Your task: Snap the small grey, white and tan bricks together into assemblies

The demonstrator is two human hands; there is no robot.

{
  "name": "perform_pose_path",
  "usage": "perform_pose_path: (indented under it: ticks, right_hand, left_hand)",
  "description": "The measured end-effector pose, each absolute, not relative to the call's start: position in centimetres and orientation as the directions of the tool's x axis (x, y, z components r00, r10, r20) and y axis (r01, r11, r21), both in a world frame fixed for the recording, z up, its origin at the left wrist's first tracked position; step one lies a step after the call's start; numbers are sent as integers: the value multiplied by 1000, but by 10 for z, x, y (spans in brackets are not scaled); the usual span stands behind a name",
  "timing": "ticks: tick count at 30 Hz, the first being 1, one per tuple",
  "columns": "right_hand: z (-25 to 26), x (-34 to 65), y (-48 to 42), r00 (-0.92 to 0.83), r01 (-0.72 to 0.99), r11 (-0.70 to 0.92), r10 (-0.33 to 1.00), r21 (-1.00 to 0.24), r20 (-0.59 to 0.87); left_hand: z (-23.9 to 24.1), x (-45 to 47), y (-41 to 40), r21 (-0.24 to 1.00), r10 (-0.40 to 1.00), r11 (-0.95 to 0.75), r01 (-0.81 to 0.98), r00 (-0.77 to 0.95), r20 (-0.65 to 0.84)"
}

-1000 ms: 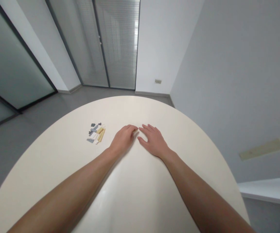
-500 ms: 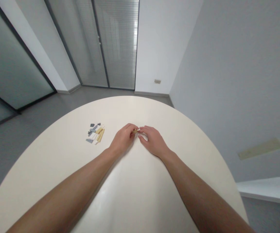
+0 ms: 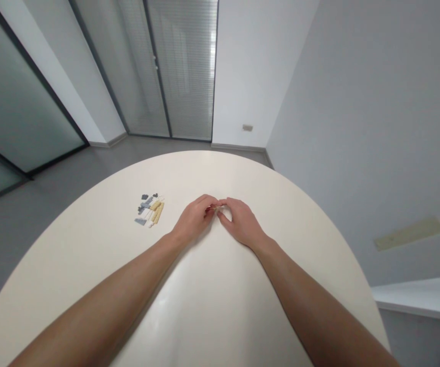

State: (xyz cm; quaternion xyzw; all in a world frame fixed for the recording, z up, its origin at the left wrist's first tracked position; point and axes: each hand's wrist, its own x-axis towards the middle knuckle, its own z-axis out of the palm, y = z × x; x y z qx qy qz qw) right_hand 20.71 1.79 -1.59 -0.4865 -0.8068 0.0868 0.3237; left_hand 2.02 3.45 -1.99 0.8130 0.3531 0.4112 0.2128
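Observation:
My left hand is closed, its fingers and thumb pinching a small tan building brick above the middle of the table. Facing it, my right hand has its thumb and fingertips brought together at the other end of that brick. The two hands' fingertips nearly meet, and they cover most of the piece, so its full shape is hidden. To the left lies a loose pile of toy building bricks in tan, grey, white and dark grey, apart from both hands.
The round white table has a curved far edge beyond my hands. A glass door with blinds and a pale wall stand past it. Grey floor shows to the left.
My right thumb and fingertips have closed in on the tan brick from the right. The left hand stays almost in place, and the pile has not moved.

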Motion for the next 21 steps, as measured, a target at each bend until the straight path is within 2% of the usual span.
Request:
perform_pose_path:
  ticks: [7, 16, 21]
  right_hand:
    - [-11, 207, 17, -345, 709, 519, 846, -477, 407]
    - [-10, 208, 16, -246, 689, 412, 907, -596, 343]
    - [-10, 208, 16, -237, 686, 404, 910, -605, 339]
  left_hand:
    - [-17, 22, 32, 646, 742, -664, 376, 443, 504]
    - [-13, 22, 30, 642, 860, -511, 572, 331, 389]
    - [-8, 22, 26, 588, 882, -469, 659, 310, 356]
